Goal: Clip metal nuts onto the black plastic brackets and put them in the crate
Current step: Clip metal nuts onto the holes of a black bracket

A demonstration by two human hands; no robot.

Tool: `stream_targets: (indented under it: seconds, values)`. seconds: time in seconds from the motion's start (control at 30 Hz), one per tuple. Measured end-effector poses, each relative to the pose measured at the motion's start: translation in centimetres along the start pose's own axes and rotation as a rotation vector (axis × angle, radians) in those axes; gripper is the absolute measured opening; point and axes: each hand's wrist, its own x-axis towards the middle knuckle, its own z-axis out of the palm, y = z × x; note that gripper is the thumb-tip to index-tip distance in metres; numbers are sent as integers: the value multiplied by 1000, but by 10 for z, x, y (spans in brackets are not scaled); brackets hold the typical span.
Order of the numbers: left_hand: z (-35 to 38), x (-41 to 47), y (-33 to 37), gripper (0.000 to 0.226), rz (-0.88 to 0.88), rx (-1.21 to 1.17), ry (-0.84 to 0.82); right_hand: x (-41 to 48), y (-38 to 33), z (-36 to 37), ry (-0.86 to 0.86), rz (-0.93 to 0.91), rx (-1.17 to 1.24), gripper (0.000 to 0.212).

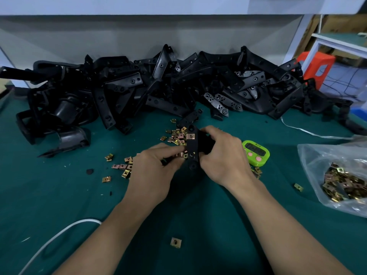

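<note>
My right hand (222,155) grips a black plastic bracket (192,148) upright over the green table. One brass-coloured metal nut (190,136) sits clipped on the bracket's upper edge. My left hand (156,165) pinches a second metal nut (183,155) against the bracket's left edge, lower down. Loose nuts (175,135) lie scattered behind and left of my hands, and one lone nut (176,242) lies near the front. A long pile of black brackets (158,86) fills the back of the table. No crate is in view.
A clear plastic bag (321,155) of nuts lies at the right edge. A green timer (256,150) stands just right of my right hand. A white cable (59,235) curls at the front left. An orange stool (315,68) stands beyond the table's right end.
</note>
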Motion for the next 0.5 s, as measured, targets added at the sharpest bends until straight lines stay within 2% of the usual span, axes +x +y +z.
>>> stream_targets:
  seconds: [0.27, 0.37, 0.5]
  values:
    - [-2, 0, 0, 32, -5, -39, -4, 0, 1, 1, 1, -10, -2, 37]
    - [-1, -1, 0, 31, -40, -77, -78, 0, 2, 0, 1, -16, 3, 39]
    - [0, -3, 0, 41, -96, -138, -210, -1, 1, -1, 5, -43, -1, 38]
